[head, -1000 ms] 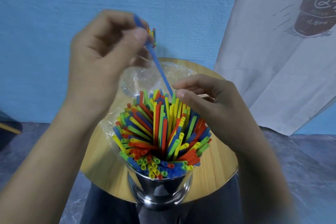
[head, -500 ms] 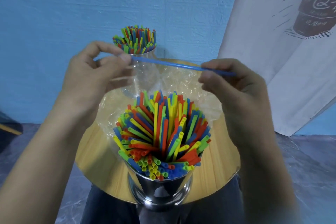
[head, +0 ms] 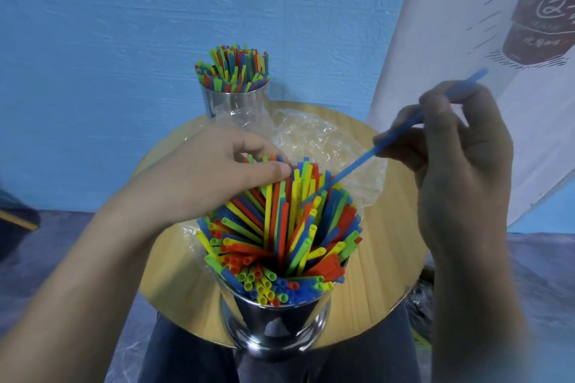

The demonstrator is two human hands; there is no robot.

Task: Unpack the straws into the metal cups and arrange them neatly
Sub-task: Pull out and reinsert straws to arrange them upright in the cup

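Observation:
A near metal cup (head: pixel 273 323) at the table's front edge is packed with coloured straws (head: pixel 280 227) that fan outward. My right hand (head: pixel 457 171) pinches a single blue straw (head: pixel 357 165), tilted with its lower tip among the bundle's tops. My left hand (head: pixel 211 171) lies over the bundle's far left side, fingertips touching the straw tops. A second metal cup (head: pixel 233 99) at the table's far side holds an upright bunch of straws (head: pixel 233 68).
A round wooden table (head: pixel 389 258) carries both cups. Crumpled clear plastic wrapping (head: pixel 314 137) lies between them and under the near cup. A white printed banner (head: pixel 466 25) hangs at the right, a blue wall stands behind, and my dark-trousered lap is below.
My left hand let go of the blue straw and dropped onto the near bundle. My right hand kept the straw and swung it from level to tilted, tip down into the bundle.

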